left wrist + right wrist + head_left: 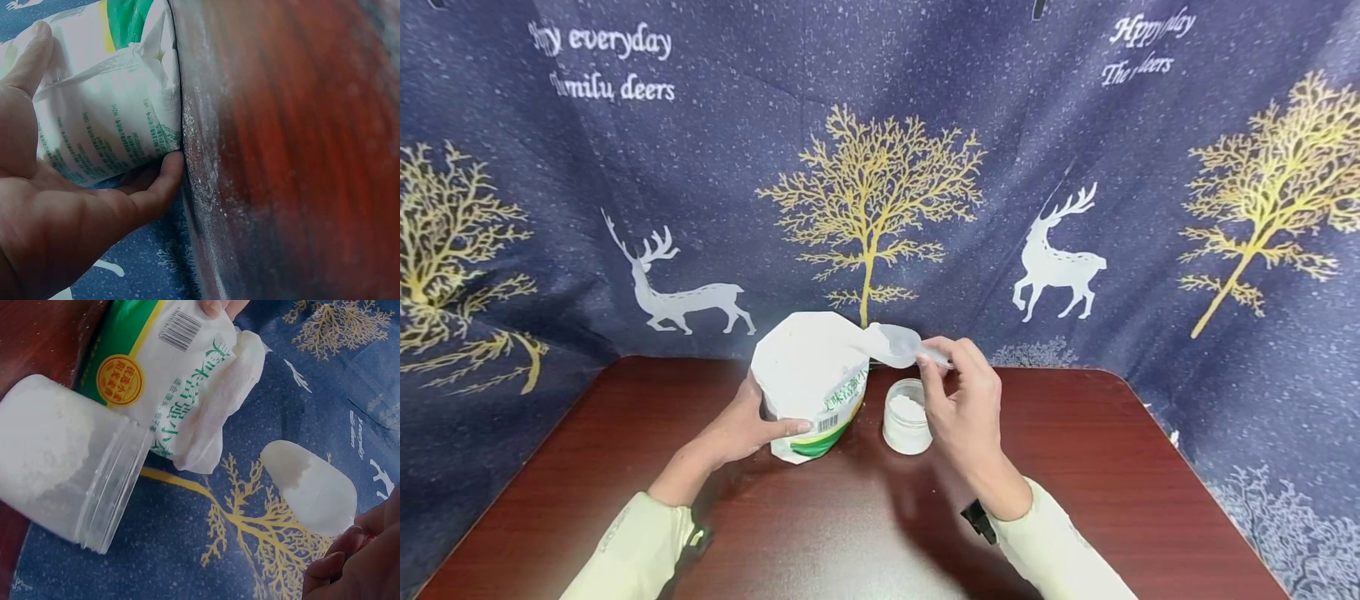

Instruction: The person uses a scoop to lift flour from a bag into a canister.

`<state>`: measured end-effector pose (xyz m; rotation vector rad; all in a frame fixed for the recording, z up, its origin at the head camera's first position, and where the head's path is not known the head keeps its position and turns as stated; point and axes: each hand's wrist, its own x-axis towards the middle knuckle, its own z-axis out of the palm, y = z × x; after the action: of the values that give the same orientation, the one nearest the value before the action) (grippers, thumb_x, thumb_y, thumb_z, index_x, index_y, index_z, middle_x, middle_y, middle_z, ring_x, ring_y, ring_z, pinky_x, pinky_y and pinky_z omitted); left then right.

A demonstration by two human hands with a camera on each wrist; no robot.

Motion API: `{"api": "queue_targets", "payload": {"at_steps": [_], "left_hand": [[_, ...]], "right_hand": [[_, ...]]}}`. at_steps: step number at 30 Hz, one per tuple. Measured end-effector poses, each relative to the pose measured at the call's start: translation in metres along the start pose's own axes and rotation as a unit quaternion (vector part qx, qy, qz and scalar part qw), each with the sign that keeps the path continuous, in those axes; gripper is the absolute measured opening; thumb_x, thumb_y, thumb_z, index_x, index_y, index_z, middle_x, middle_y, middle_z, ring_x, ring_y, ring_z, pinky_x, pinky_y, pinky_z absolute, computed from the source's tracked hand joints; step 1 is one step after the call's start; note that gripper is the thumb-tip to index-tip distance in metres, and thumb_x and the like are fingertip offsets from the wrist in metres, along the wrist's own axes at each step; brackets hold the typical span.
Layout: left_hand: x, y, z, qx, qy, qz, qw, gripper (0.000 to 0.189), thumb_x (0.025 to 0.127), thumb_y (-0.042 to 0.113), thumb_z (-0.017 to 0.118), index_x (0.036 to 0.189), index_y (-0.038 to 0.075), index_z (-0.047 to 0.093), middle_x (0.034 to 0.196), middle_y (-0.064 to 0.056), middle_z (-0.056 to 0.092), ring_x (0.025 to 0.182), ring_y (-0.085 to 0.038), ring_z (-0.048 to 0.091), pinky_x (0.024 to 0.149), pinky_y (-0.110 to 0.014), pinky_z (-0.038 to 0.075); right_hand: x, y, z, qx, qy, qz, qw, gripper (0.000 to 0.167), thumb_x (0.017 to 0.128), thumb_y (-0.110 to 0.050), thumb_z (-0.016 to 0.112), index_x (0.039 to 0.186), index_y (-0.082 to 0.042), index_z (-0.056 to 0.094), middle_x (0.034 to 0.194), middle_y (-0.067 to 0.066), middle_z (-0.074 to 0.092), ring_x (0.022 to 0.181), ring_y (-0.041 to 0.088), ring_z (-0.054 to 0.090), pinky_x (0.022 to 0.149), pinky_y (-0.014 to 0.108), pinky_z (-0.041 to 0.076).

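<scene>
My left hand [737,425] grips a white paper bag [811,371] with green printing, thumb across its near face. In the left wrist view, fingers also reach under the bag's bottom end. The handle of a clear plastic scoop [897,346] is pinched by my right hand [966,404]. White powder lies toward the scoop's tip, as the right wrist view shows, and the scoop is held up beside the bag's upper right edge. Below it, a clear open jar [906,433] stands upright on the table, partly filled with white powder.
A dark red-brown wooden table [805,542] lies beneath everything. White powder specks [212,194] dot its edge. Behind the table hangs a blue cloth [880,75] printed with gold trees and white deer.
</scene>
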<state>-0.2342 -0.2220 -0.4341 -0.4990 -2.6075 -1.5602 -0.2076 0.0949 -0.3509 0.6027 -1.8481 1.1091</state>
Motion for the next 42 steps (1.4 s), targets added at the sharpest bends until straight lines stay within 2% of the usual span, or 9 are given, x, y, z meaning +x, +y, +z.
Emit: {"api": "queue_targets", "payload": {"at_steps": [7,12,25,33,38,42], "left_hand": [[0.000,0.001,0.000,0.012,-0.004,-0.010,0.9999,0.123,0.080,0.033,0.096,0.164,0.017,0.009,0.156,-0.016,0.037,0.149,-0.035,0.036,0.124,-0.063,0.020],[0.000,0.002,0.000,0.011,-0.005,-0.010,0.9999,0.123,0.080,0.034,0.096,0.165,0.018,0.008,0.157,-0.016,0.036,0.149,-0.035,0.036,0.124,-0.064,0.020],[0.000,0.000,0.000,0.005,-0.004,-0.002,1.0000,0.123,0.080,0.032,0.096,0.165,0.020,0.008,0.157,-0.014,0.037,0.148,-0.034,0.036,0.123,-0.064,0.021],[0.000,0.000,0.000,0.012,-0.001,-0.001,0.9999,0.122,0.080,0.033,0.096,0.164,0.018,0.009,0.156,-0.015,0.038,0.148,-0.034,0.037,0.123,-0.064,0.021],[0.000,-0.001,0.001,0.011,-0.002,0.007,0.9999,0.122,0.080,0.032,0.096,0.165,0.019,0.009,0.155,-0.014,0.038,0.148,-0.034,0.037,0.123,-0.064,0.021],[0.001,-0.001,0.001,0.009,-0.004,0.010,0.9999,0.122,0.080,0.031,0.096,0.165,0.022,0.008,0.156,-0.013,0.037,0.148,-0.034,0.036,0.123,-0.065,0.020]], "right_hand": [[-0.005,0.004,-0.016,0.003,-0.003,0.017,0.9999,0.009,0.098,-0.003,0.073,0.105,-0.006,0.078,0.077,0.003,0.055,0.062,0.017,0.049,0.056,0.018,0.038],[-0.009,0.007,-0.026,-0.008,-0.006,0.019,0.9998,0.011,0.097,-0.002,0.074,0.105,-0.008,0.078,0.078,0.001,0.056,0.064,0.015,0.048,0.056,0.020,0.038],[-0.018,0.016,-0.046,-0.020,0.004,0.005,0.9998,0.015,0.092,0.003,0.077,0.104,-0.007,0.078,0.076,0.000,0.055,0.064,0.014,0.044,0.055,0.020,0.034],[-0.026,0.026,-0.056,-0.038,0.003,-0.006,0.9993,0.019,0.089,0.007,0.078,0.103,-0.006,0.078,0.080,-0.002,0.057,0.066,0.005,0.043,0.054,0.019,0.034],[-0.030,0.031,-0.061,-0.045,0.000,-0.006,0.9990,0.021,0.088,0.008,0.078,0.104,-0.005,0.078,0.080,-0.002,0.057,0.065,0.008,0.045,0.054,0.021,0.036],[-0.033,0.034,-0.065,-0.052,-0.001,-0.013,0.9986,0.021,0.087,0.008,0.078,0.104,-0.005,0.077,0.078,-0.003,0.055,0.064,0.011,0.045,0.057,0.017,0.036]]}}
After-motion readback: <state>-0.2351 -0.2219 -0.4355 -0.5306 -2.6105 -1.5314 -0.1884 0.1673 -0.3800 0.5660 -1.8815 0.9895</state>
